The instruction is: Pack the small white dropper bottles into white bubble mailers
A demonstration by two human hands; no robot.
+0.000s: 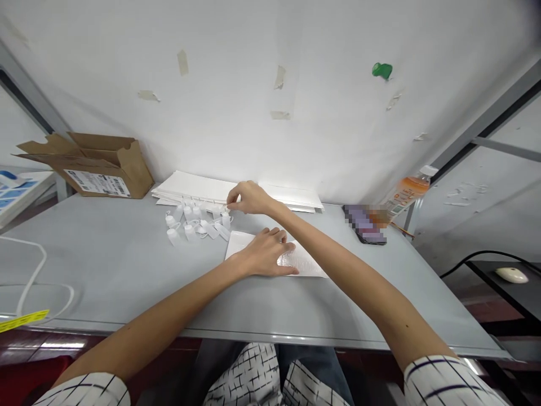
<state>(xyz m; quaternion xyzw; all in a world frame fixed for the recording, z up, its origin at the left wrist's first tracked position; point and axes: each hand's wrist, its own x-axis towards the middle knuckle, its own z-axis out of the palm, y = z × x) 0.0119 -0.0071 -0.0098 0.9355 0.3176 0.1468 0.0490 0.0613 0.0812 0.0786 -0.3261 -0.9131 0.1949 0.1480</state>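
From my feed, left to right: a cardboard box (pixel 99 175) sits at the worktop's (pixel 84 270) back-left corner, its barcode label (pixel 97 183) unreadable. Small white plastic bottles (pixel 194 223) lie mid-back, my right hand (pixel 249 198) pinched at their edge, can't tell if it's gripping one. My left hand (pixel 266 254) lies open on a white textured sheet (pixel 253 248). A drink bottle (pixel 406 194) leans back-right, its orange label too blurry.

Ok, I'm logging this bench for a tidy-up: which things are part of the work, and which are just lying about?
In use: right hand, small white bottles, left hand, bubble wrap, stack of white sheets.
Lying about: cardboard box, phone, drink bottle, mouse.
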